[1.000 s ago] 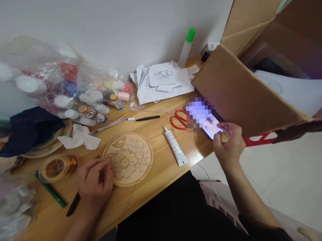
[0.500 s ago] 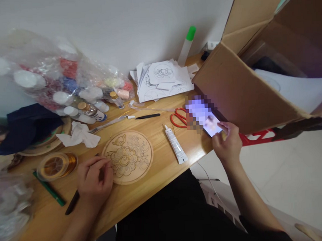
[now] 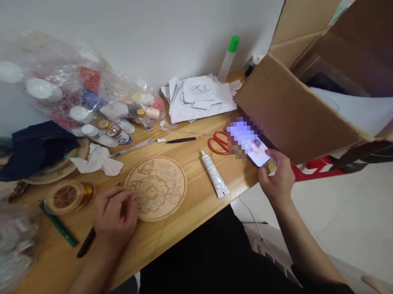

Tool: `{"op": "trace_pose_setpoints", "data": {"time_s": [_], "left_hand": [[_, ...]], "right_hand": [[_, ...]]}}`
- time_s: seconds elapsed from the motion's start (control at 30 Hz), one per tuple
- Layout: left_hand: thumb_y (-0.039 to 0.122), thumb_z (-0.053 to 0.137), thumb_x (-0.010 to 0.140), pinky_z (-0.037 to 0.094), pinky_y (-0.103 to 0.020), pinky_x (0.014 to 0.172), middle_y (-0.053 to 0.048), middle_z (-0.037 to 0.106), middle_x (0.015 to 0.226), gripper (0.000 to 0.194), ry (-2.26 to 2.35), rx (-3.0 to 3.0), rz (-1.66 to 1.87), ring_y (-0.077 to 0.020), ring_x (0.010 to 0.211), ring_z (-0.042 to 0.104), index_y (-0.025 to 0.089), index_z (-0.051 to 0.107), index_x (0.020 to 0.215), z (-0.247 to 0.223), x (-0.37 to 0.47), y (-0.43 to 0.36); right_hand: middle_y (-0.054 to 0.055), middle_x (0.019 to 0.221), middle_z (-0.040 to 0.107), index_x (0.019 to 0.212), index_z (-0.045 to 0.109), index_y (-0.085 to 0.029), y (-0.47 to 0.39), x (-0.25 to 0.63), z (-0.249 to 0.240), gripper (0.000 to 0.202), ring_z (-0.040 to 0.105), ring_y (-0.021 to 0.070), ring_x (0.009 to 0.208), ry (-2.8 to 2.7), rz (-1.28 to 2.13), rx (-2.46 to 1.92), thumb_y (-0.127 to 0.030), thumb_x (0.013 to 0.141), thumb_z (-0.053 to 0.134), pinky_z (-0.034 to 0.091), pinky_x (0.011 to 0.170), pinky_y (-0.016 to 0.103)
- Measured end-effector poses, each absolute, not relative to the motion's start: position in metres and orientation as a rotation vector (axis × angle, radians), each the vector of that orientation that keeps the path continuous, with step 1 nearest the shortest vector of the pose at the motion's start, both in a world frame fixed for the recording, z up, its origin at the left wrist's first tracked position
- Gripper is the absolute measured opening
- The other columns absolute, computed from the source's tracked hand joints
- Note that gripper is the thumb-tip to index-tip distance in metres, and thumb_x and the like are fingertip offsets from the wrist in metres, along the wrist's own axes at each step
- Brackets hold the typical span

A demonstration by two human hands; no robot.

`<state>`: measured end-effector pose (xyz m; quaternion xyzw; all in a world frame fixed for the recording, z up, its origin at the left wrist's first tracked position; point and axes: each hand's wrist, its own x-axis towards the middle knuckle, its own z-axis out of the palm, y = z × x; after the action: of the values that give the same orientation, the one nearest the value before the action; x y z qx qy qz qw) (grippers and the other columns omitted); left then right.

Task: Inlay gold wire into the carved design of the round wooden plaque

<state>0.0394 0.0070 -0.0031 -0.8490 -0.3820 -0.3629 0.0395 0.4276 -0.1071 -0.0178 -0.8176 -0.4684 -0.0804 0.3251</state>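
Note:
My left hand [image 3: 116, 216] rests at the left edge of a round wooden disc [image 3: 159, 189] with a flower drawing and gold lines on it. Its fingers are curled into a pinch; whatever they hold, if anything, is too small to make out. A dark stick-like tool [image 3: 86, 242] passes beneath that hand. At the table's right edge, my right hand [image 3: 278, 175] grips the near end of a lit phone [image 3: 258, 152], thumb at its screen. Part of the phone is pixelated. Red-handled scissors [image 3: 218, 143] and a white tube [image 3: 214, 174] lie left of the phone.
A cardboard box [image 3: 289, 92] stands at the right. Paper drawings [image 3: 200, 95] and a green-capped bottle [image 3: 229, 58] are at the wall. Bagged jars [image 3: 90, 96], a crumpled tissue [image 3: 99, 159], a spool of gold thread [image 3: 69, 197], a green pen [image 3: 58, 224] and black tweezers [image 3: 181, 140] lie leftward.
The view has shifted slightly. Both hands keep nearly the same places: the left at the disc, the right on the phone.

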Motion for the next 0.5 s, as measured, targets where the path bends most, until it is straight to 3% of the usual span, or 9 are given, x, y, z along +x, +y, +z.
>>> {"op": "trace_pose_setpoints", "data": {"time_s": [0.27, 0.37, 0.5], "left_hand": [[0.002, 0.065, 0.082, 0.055, -0.036, 0.075, -0.011, 0.062, 0.09, 0.018, -1.176, -2.605, -1.142, -0.022, 0.084, 0.061, 0.015, 0.061, 0.093, -0.003, 0.04, 0.006], [0.003, 0.064, 0.082, 0.055, -0.035, 0.075, -0.01, 0.062, 0.09, 0.017, -1.169, -2.603, -1.155, -0.0216, 0.084, 0.061, 0.016, 0.062, 0.093, -0.003, 0.04, 0.006], [0.004, 0.064, 0.082, 0.055, -0.035, 0.075, -0.01, 0.062, 0.09, 0.016, -1.156, -2.602, -1.159, -0.0218, 0.084, 0.061, 0.016, 0.062, 0.093, -0.004, 0.039, 0.007]], "right_hand": [[0.019, 0.118, 0.067, 0.122, 0.049, -0.014, -0.106, 0.429, -0.017, 0.051, 0.068, 0.0343, 0.105, -1.267, -0.166, -2.131, -0.023, 0.072, 0.054, 0.056, 0.083, 0.051], [0.019, 0.119, 0.067, 0.121, 0.048, -0.015, -0.109, 0.424, -0.017, 0.049, 0.068, 0.0338, 0.109, -1.21, -0.183, -2.121, -0.021, 0.073, 0.052, 0.055, 0.087, 0.051], [0.016, 0.113, 0.07, 0.115, 0.048, -0.018, -0.111, 0.42, -0.017, 0.042, 0.071, 0.0312, 0.101, -1.203, -0.133, -2.116, -0.019, 0.074, 0.051, 0.057, 0.08, 0.047]]}}
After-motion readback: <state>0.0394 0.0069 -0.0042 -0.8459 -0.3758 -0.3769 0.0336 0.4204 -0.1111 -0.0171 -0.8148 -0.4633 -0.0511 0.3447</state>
